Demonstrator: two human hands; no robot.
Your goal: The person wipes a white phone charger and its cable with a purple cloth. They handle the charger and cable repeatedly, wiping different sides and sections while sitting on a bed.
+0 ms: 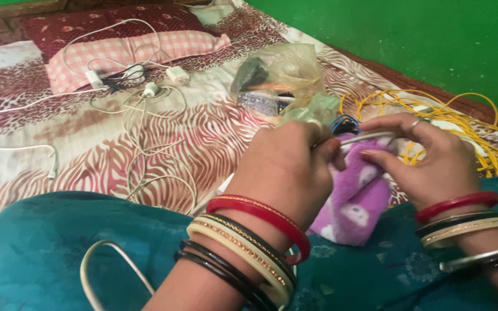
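Holding: both hands meet over the lap on one thin whitish cable point(370, 137), with a purple spotted cloth point(357, 198) under it.
Lap: teal fabric point(36, 253) fills the near edge, and a loop of pale cable point(102, 253) lies on it at the lower left.
Left hand: the left hand point(288, 170) is seen from the back, its grip closed around the near end of the whitish cable and the upper edge of the purple spotted cloth; red, cream and dark bangles ring the wrist.
Right hand: the right hand point(433, 158) pinches the whitish cable between thumb and fingertips (a ring shows on one finger), its grip narrow and shut on the cable; more bangles sit on this wrist.
Cloth: it hangs from between the hands down onto the lap.
Just beyond the hands: a small blue wire coil point(344, 122) shows above the knuckles, and a tangle of yellow cable point(462, 124) spreads to the right on the bed.
Middle of the bed: a clear plastic bag point(278, 78) with dark items inside stands on the zebra-patterned bedsheet point(203, 126).
Farther left: white charger cables and plugs point(145, 86) trail across the sheet.
Far end: a pink checked pillow point(116, 52) lies before a green wall point(404, 34).
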